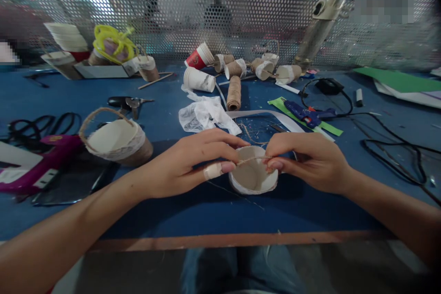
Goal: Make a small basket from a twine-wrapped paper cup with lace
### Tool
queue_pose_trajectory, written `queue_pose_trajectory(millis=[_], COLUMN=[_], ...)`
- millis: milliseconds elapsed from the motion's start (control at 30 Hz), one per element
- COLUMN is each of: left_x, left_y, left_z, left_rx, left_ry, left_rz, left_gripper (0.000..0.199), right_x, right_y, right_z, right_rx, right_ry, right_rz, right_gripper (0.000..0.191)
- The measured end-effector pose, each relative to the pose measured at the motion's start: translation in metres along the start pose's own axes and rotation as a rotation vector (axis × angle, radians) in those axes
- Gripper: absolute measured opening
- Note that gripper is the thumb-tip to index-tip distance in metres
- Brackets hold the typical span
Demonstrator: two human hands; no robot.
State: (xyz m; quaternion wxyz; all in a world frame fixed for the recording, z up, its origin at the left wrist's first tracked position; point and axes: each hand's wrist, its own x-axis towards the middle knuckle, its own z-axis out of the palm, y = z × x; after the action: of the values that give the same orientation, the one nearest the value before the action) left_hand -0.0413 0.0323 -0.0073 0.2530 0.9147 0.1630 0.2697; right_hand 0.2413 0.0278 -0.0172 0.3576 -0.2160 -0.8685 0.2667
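- The blue tabletop (213, 211) carries everything; its front edge is nearest the person.
- The left hand (193, 163) pinches one end of a short string (253, 160).
- The right hand (305, 163) pinches the other end.
- A small white cup (253, 178) stands near the middle of the front edge, under the string.
- A finished basket (115, 141) sits toward the left edge.
- A blue glue gun (308, 115) lies behind the right hand, toward the back edge.
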Motion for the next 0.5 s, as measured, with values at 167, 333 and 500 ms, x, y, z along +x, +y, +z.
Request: queue_pose_trajectory(millis=[167, 333, 500], left_x=[-0.0012, 0.0008, 0.0009], left_y=[-0.0014, -0.0001, 0.0008], left_z=[0.0013, 0.0012, 0.0006], left_rx=[-0.030, -0.039, -0.013], left_ry=[0.004, 0.004, -0.012], left_rz=[-0.032, -0.034, -0.045], left_gripper=[0.016, 0.018, 0.020], right_x=[-0.0004, -0.0010, -0.0015], right_y=[0.0012, 0.0015, 0.0021], right_z=[0.0010, -0.0001, -0.0012], right_rx=[0.035, 0.136, 0.144], right_ry=[-0.012, -0.035, -0.043], right_rz=[-0.006, -0.006, 0.020], right_gripper=[0.013, 0.009, 0.012])
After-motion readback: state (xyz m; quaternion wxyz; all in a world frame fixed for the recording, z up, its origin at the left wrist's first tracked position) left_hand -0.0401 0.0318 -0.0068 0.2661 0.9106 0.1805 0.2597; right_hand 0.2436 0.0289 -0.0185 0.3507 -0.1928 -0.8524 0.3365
